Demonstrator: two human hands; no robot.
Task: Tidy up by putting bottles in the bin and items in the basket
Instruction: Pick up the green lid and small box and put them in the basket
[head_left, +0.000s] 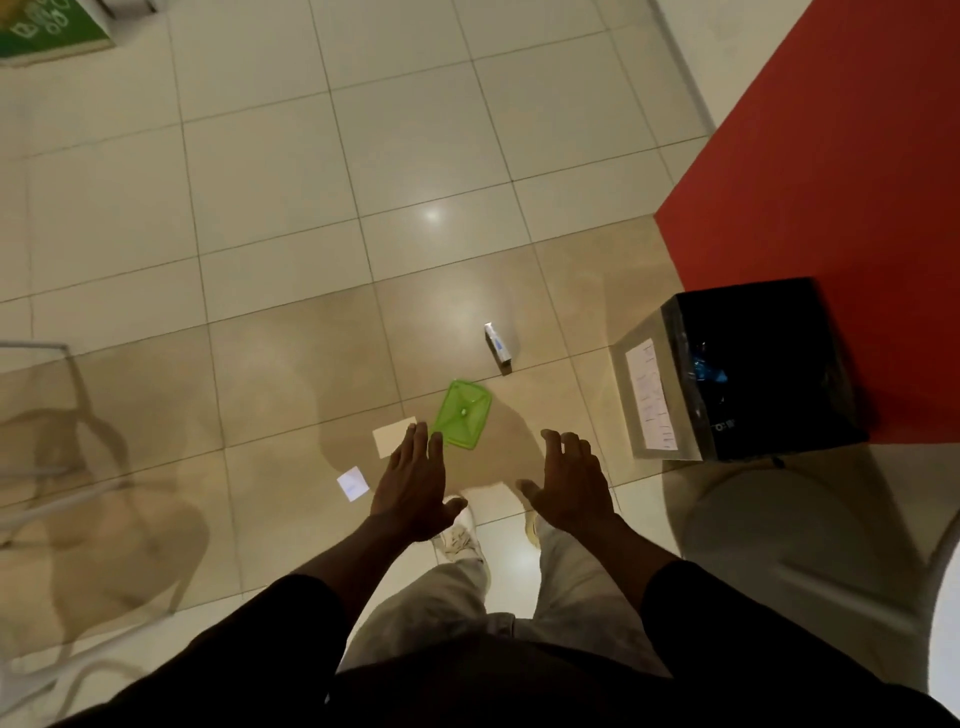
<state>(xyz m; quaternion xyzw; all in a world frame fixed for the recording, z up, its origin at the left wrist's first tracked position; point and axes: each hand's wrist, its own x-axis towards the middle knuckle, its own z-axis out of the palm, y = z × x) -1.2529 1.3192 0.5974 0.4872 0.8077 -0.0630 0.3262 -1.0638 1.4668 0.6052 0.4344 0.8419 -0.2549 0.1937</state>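
A green plastic lid (462, 414) lies flat on the tiled floor just beyond my fingertips. A small white and blue carton (497, 346) lies further away. A beige card (392, 435) sits partly under my left hand (413, 483), and a small white square packet (352, 483) lies to its left. My right hand (571, 486) hovers beside it, fingers spread, palm down. Both hands hold nothing. The bin (748, 371), a box lined with a black bag, stands at the right with a bluish bottle inside.
A red wall panel (831, 171) rises behind the bin. A white wire chair frame (57, 467) stands at the left. A green box (47, 26) lies at the far top left. My legs and white shoes are below my hands.
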